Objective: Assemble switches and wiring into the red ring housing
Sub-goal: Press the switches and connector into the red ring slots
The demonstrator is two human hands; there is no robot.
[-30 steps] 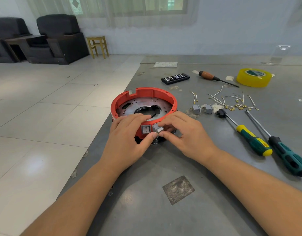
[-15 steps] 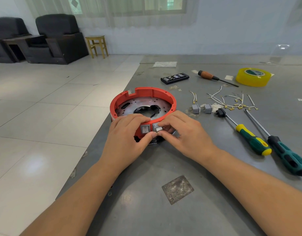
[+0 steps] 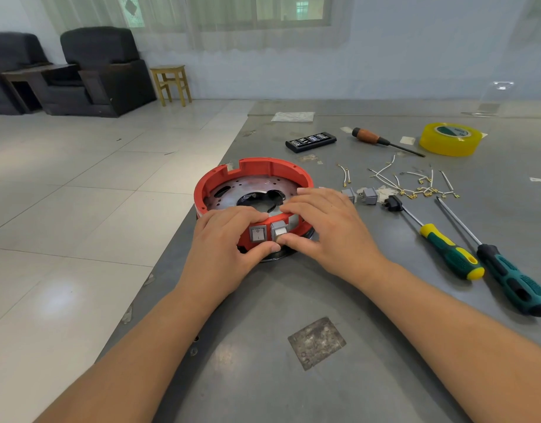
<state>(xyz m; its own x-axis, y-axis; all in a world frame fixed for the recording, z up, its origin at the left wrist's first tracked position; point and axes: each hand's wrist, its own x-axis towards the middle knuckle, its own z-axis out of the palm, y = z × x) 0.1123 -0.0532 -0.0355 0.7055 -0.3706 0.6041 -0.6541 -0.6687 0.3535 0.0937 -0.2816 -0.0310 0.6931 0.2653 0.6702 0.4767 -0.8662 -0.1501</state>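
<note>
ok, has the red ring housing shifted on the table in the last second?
No. The red ring housing keeps its spot relative to the dark patch on the table and the black case behind it.

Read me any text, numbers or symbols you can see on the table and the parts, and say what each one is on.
"O" and "I": on the rocker of the seated switch in the red ring housing.
Green label on the yellow tape roll: print too blurred to read.
Black bit case: white shapes, nothing legible.
Second switch, by the left hand and right hand: no marking visible.
</note>
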